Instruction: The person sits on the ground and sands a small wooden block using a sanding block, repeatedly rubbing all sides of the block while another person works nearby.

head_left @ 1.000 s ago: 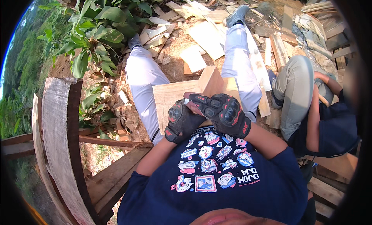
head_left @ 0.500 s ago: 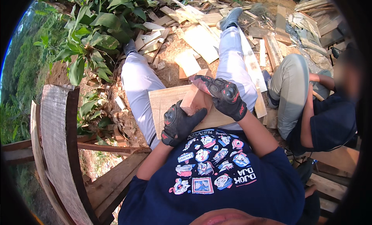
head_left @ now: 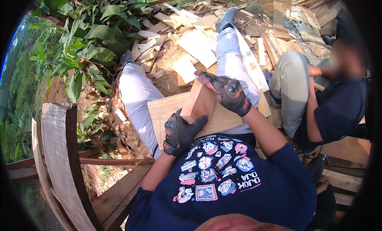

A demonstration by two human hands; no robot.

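Note:
A thick wooden block [head_left: 199,99] is held tilted over a flat wooden board [head_left: 223,120] that lies across my lap. My left hand [head_left: 181,129], in a black glove with hard knuckle guards, is closed around the block's near end, its thumb at the lower edge. My right hand [head_left: 230,93], gloved alike, is closed on a thin reddish-brown sheet [head_left: 205,78] that looks like sandpaper. This sheet rests against the block's far upper end. The right fingertips are partly hidden behind it.
Offcuts and planks [head_left: 197,48] litter the sawdust-covered ground ahead. Close at my right sits another person, knees bent [head_left: 292,87]. A leafy plant [head_left: 99,36] grows at the far left; an upright weathered plank [head_left: 59,151] stands at my left.
The block has tipped up more steeply, its far end raised. My right hand has shifted slightly left and back along it with the sheet; my left hand keeps its grip.

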